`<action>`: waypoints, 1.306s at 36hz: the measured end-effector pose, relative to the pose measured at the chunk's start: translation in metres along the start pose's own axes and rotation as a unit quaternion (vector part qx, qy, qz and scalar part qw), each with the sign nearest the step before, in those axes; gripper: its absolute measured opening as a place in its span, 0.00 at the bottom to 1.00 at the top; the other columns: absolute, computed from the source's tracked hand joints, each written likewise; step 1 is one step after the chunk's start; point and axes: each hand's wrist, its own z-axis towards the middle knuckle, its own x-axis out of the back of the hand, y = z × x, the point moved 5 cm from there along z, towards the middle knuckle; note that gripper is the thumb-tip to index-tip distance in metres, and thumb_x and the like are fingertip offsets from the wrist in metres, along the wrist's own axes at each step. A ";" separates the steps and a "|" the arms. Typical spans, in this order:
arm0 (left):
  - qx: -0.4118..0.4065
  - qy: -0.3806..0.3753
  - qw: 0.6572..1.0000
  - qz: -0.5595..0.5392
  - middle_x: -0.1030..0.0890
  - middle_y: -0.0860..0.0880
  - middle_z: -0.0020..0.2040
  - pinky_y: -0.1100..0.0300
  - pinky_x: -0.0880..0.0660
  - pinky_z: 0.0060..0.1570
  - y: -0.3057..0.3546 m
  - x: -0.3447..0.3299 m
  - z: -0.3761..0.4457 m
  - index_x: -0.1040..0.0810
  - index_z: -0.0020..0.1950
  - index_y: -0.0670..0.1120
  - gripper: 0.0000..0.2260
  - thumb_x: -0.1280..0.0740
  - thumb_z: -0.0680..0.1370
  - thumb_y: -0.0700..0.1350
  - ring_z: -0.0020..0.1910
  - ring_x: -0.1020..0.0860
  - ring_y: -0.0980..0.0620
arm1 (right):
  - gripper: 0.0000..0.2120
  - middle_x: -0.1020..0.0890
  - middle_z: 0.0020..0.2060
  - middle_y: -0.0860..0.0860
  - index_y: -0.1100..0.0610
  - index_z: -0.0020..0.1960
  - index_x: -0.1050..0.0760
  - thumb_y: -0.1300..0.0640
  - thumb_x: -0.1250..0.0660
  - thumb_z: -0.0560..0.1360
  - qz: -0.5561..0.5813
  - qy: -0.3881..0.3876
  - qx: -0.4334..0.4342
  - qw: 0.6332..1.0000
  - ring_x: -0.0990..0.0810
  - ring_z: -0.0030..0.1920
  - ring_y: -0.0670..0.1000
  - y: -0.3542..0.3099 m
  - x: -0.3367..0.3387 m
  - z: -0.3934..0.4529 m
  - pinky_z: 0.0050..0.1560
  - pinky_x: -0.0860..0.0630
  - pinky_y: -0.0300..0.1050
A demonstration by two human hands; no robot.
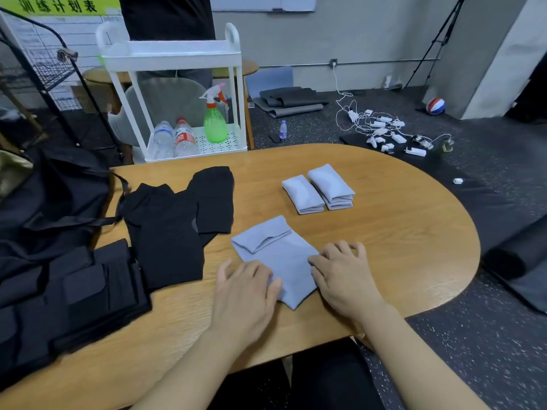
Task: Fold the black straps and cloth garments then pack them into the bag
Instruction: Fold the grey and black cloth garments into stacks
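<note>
A light blue cloth [278, 258] is lying partly folded on the wooden worktop [399, 232], near its 6 o'clock edge, with a folded-over flap at the cloth's 11 o'clock end. Both hands are resting on the near part of it. The left hand [245, 294] is pressing down on the cloth's 7 o'clock side, its fingers [273, 287] lying relaxed and nearly flat over the fabric, grasping nothing. The right hand [343, 273] is sitting at the cloth's 3 o'clock edge with its fingers [346, 250] loosely bent and their tips touching the worktop and the cloth's border; they are not wrapping round anything.

At 1 o'clock from the cloth, well apart from it, two folded blue bundles [318, 189] are lying side by side, touching each other. At 9 to 10 o'clock, black garments [177, 223] are spreading across the worktop, one just beside the blue cloth's far corner. Farther toward 9 o'clock, a black bag [50, 202] is slumping over the worktop's edge, with black padded straps [74, 294] lying at 8 o'clock.

Beyond the worktop at 11 o'clock, a white cart [174, 93] is holding water bottles [174, 140] and a green spray bottle [215, 119].
</note>
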 end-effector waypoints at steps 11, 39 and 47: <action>-0.078 -0.039 0.995 -0.037 0.26 0.61 0.53 0.55 0.64 0.70 -0.029 0.005 0.010 0.27 0.55 0.54 0.23 0.57 0.78 0.63 0.55 0.25 0.60 | 0.16 0.26 0.40 0.50 0.53 0.47 0.21 0.50 0.46 0.75 0.004 0.044 -0.040 0.998 0.25 0.43 0.55 -0.037 0.009 -0.040 0.56 0.36 0.58; 0.098 -0.119 0.945 -0.288 0.17 0.53 0.39 0.61 0.30 0.51 -0.037 0.021 0.018 0.19 0.40 0.49 0.12 0.34 0.73 0.56 0.43 0.23 0.57 | 0.04 0.18 0.39 0.40 0.47 0.47 0.17 0.54 0.27 0.73 0.356 -0.032 -0.127 0.925 0.26 0.41 0.38 -0.021 0.011 -0.015 0.46 0.31 0.40; 0.135 -0.056 0.945 -0.294 0.18 0.62 0.38 0.54 0.30 0.58 -0.042 0.006 0.017 0.19 0.42 0.58 0.09 0.28 0.71 0.62 0.40 0.21 0.64 | 0.13 0.20 0.32 0.50 0.54 0.38 0.21 0.44 0.32 0.72 0.455 -0.011 -0.255 0.853 0.22 0.36 0.53 -0.015 -0.008 -0.006 0.43 0.25 0.56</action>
